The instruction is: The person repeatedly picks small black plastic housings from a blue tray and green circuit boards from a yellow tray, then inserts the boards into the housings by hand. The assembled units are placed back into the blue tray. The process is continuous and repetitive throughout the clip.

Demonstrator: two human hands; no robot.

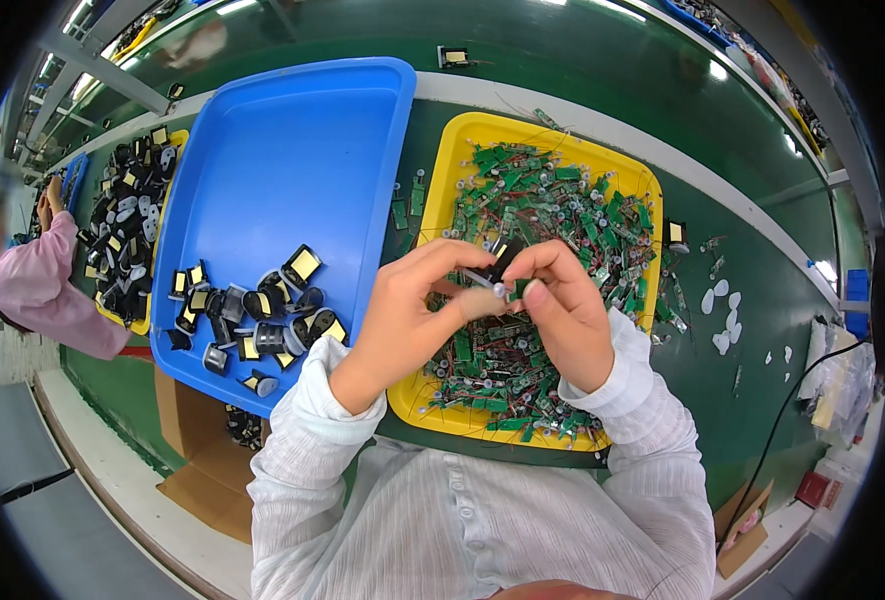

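Note:
Over the yellow tray (425, 408), my two hands meet at chest height. My left hand (403, 310) pinches a small black plastic housing (506, 254) between thumb and fingers. Close against it, my right hand (573, 322) grips a small circuit board, mostly hidden by the fingers; a whitish round dome (500, 290) shows between the two hands. Below them, green circuit boards (483, 377) with thin wires and round domes fill the yellow tray in a loose heap. To the left, a blue tray (293, 150) holds black housings (263, 305) with pale yellow pads, gathered at its near end.
Farther left stands another yellow tray heaped with black and grey parts (128, 215), beside a person in a pink sleeve (38, 265). White flat pieces (731, 318) and loose boards lie right of my tray. An open cardboard box (208, 460) sits below the blue tray.

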